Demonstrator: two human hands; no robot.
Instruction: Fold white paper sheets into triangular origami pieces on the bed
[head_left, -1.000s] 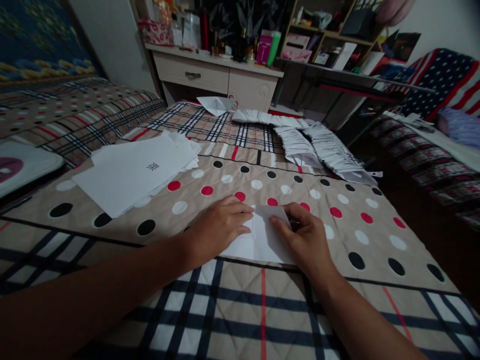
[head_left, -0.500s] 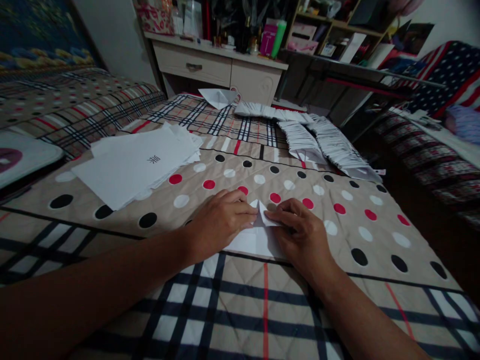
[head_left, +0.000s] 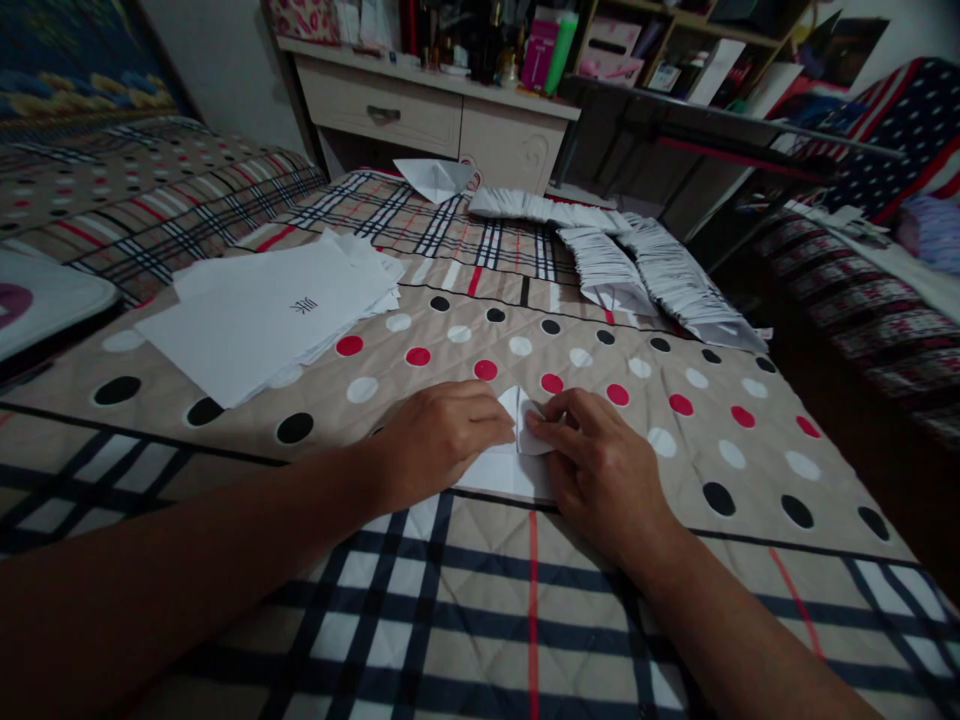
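Note:
A small white sheet of paper (head_left: 501, 470) lies on the patterned bedspread in front of me, its two far corners folded inward to a point. My left hand (head_left: 442, 440) grips the left folded flap with its fingers pressed together. The right flap is pinched by my right hand (head_left: 600, 455), thumb and fingers closed on it. Both flaps meet near the middle of the sheet. My fingers hide the outer edges of the paper.
To the left lies a loose stack of white sheets (head_left: 270, 315), the top one with dark writing. Long rows of folded papers (head_left: 675, 275) stand at the far right of the bed. A folded paper piece (head_left: 435, 180) sits near the drawer cabinet (head_left: 382, 105).
The right flap has come down flatter and closer to the middle against the left one. Both hands stay on the paper; the view has tilted slightly.

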